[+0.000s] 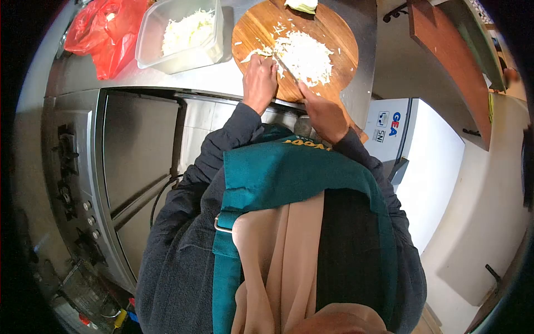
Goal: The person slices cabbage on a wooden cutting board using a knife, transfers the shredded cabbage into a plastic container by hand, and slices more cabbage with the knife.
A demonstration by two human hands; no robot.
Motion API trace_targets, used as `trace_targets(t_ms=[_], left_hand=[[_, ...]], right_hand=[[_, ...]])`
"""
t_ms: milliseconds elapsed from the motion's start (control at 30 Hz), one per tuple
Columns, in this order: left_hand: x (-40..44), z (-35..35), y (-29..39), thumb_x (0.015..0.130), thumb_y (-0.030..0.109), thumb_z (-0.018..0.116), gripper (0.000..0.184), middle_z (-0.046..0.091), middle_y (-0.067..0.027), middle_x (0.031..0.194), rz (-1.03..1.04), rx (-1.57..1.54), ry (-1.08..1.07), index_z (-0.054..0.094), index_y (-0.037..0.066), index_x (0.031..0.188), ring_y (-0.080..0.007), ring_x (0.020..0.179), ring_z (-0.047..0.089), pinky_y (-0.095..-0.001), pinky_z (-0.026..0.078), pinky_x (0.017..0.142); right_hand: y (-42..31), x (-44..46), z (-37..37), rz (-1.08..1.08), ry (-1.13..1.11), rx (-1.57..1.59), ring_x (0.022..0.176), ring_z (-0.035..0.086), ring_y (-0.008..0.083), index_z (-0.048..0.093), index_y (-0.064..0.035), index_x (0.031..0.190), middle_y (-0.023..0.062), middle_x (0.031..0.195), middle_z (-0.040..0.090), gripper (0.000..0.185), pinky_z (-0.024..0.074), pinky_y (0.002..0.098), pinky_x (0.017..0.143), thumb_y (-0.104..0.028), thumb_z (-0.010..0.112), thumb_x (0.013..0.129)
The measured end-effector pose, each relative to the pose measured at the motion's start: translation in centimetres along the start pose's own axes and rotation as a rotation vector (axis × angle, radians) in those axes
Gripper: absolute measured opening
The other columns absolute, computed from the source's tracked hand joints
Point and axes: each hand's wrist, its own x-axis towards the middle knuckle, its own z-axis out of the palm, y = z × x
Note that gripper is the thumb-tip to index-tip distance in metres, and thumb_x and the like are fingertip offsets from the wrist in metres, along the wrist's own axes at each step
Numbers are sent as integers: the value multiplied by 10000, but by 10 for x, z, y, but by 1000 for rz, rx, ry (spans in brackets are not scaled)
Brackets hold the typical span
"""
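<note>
Chopped pale cabbage (306, 57) lies heaped on a round wooden cutting board (346, 42). My right hand (324, 116) is wrapped round the handle of a knife (285, 68), whose blade points up and left across the board. Near the blade's tip, my left hand (260, 80) presses with bent fingers on a small piece of cabbage (258, 53) at the board's left side. A larger cabbage piece (302, 5) rests at the board's far edge. Left of the board stands a clear plastic container (194, 62) with shredded cabbage (190, 32) inside.
A red plastic bag (111, 39) sits on the steel counter (78, 74), left of the container. A stove (78, 167) is at the left. To the right are a white fridge (428, 167) and an orange-brown wooden panel (453, 67).
</note>
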Motion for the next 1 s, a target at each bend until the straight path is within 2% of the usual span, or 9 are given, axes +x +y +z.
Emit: trace_targets(t_ms=[367,467,533,567,633,733,833,900,1000], left_hand=[[1,-3,3,790,107,636,122,547,-165,826,-34,5,-32,646,12,866,-334,761,580,-406,472,658],[2,-8,5,792,102,627,162,574,-176,873,-67,-20,-91,653,17,927,-337,798,588,-396,475,690],[0,-13,1,800,87,613,213,600,-178,935,32,-97,-149,648,23,1001,-329,846,598,-376,480,735],[1,-17,-3,800,87,613,213,600,-178,935,23,-97,-148,648,23,1001,-329,846,598,-376,480,735],[14,-28,-12,793,48,572,202,593,-215,987,123,-270,-210,620,-12,979,-364,939,568,-404,469,797],[35,-46,-28,789,66,598,236,611,-184,969,19,-178,-238,641,25,1018,-355,849,604,-392,483,765],[51,-53,-43,786,95,622,249,613,-172,953,54,-47,-230,654,61,1030,-345,836,607,-406,482,756],[57,-49,-52,779,115,633,262,609,-171,953,182,116,-241,657,78,1037,-339,832,604,-408,481,751],[62,-44,-46,764,118,642,203,624,-159,867,174,127,-295,665,67,959,-324,806,601,-404,482,733]], right_hand=[[5,3,17,-77,90,63,679,632,327,367,-74,1325,198,800,627,450,483,417,539,-120,417,880],[6,7,1,58,-133,-16,715,631,335,387,-98,1327,193,872,630,447,491,426,576,-135,416,882],[13,3,-4,-117,166,154,818,624,362,408,-106,1328,202,985,625,426,504,411,683,-155,397,905],[15,0,-9,-119,158,154,818,624,362,408,-106,1328,202,985,625,426,504,411,683,-155,397,905],[7,-4,-35,-14,147,344,916,604,373,408,-96,1334,221,1068,597,416,491,384,783,-159,392,923],[-1,-7,-56,214,-41,386,977,585,374,400,-97,1340,236,1115,567,415,473,364,822,-152,401,929],[17,-15,-35,-22,148,333,923,601,374,386,-120,1354,226,1033,604,439,475,385,779,-143,429,918],[17,-20,-32,27,36,336,895,603,372,380,-130,1359,214,993,613,445,474,391,764,-146,433,917],[14,-25,-24,41,-47,336,841,605,363,367,-141,1368,193,921,622,459,473,402,736,-144,440,915]])
